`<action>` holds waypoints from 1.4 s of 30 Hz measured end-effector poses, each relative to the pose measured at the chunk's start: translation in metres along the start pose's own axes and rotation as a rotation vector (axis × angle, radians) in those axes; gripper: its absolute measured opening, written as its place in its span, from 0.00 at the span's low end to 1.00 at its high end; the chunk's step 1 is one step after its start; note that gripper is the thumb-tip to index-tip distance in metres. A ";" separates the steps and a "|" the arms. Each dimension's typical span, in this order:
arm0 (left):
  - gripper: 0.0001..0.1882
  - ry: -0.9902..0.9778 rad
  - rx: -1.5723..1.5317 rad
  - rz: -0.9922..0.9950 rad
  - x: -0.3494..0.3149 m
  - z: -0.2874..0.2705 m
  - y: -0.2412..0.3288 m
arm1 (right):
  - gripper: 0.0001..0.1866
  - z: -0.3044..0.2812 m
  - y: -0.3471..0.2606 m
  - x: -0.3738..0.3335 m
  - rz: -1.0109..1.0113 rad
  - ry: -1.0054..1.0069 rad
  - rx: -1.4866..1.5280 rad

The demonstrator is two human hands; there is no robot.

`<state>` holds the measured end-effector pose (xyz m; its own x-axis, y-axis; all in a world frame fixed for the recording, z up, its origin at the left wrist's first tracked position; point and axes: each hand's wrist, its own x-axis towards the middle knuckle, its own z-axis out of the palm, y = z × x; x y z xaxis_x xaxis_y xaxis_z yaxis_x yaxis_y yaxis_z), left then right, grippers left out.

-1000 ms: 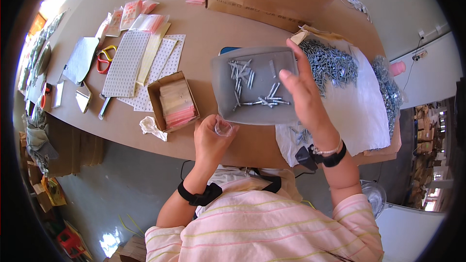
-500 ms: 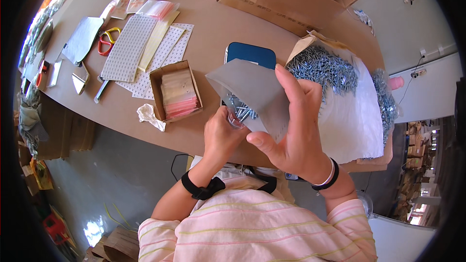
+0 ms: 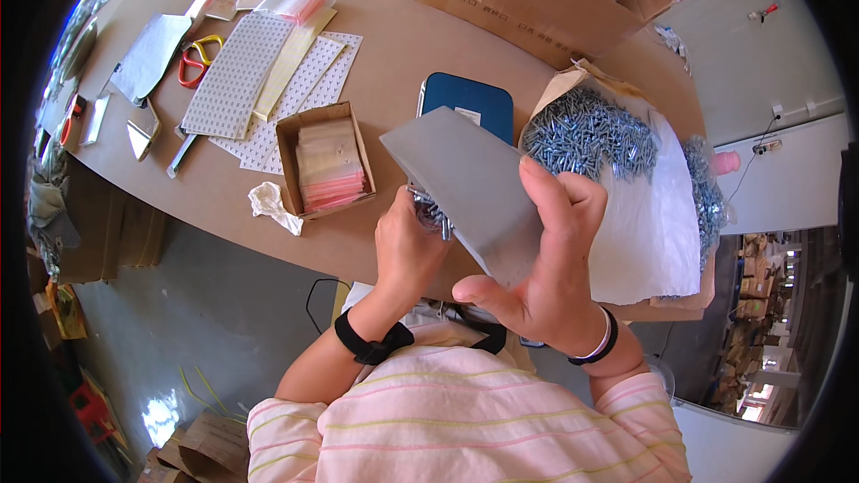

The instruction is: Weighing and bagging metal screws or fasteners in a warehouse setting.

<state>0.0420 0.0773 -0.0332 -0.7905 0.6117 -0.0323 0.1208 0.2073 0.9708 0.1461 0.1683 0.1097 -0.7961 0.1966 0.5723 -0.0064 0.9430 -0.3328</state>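
My right hand (image 3: 559,277) grips a grey sheet scoop (image 3: 474,183) between thumb and fingers, its narrow end tipped down to the left. Below that end, my left hand (image 3: 407,250) is closed around a small clear plastic bag (image 3: 419,211). Silvery screws (image 3: 434,216) show at the bag's mouth, right under the scoop's edge. The scoop's inside is turned away from view. Just behind the scoop is a flat device with a blue top (image 3: 479,97), partly covered. To the right, a large heap of screws (image 3: 582,136) spreads over white sheeting (image 3: 640,233).
An open cardboard box (image 3: 510,4) stands at the back. Left of my hands, a small carton (image 3: 284,148) holds clear bags with pink edges. Label sheets (image 3: 237,80), scissors (image 3: 192,63), a cutter knife (image 3: 182,155) and crumpled white paper (image 3: 276,206) lie on the brown table (image 3: 376,54).
The scoop has tipped further, hiding its inside. Screws that were visible in it are now seen only at the bag's mouth. Both hands keep their hold.
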 end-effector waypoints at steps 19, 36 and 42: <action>0.24 0.107 -0.172 0.156 -0.012 -0.001 -0.019 | 0.50 -0.015 0.021 -0.050 -0.187 0.113 0.170; 0.37 -0.169 0.088 0.313 -0.024 -0.018 -0.008 | 0.50 -0.108 0.263 -0.228 0.872 0.555 -0.921; 0.40 -0.205 0.141 0.295 -0.030 -0.027 -0.019 | 0.48 -0.064 0.324 -0.160 0.844 0.559 -0.676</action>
<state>0.0470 0.0347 -0.0442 -0.5746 0.7977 0.1831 0.4182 0.0938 0.9035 0.3104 0.4594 -0.0413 -0.0255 0.7472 0.6641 0.8369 0.3793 -0.3946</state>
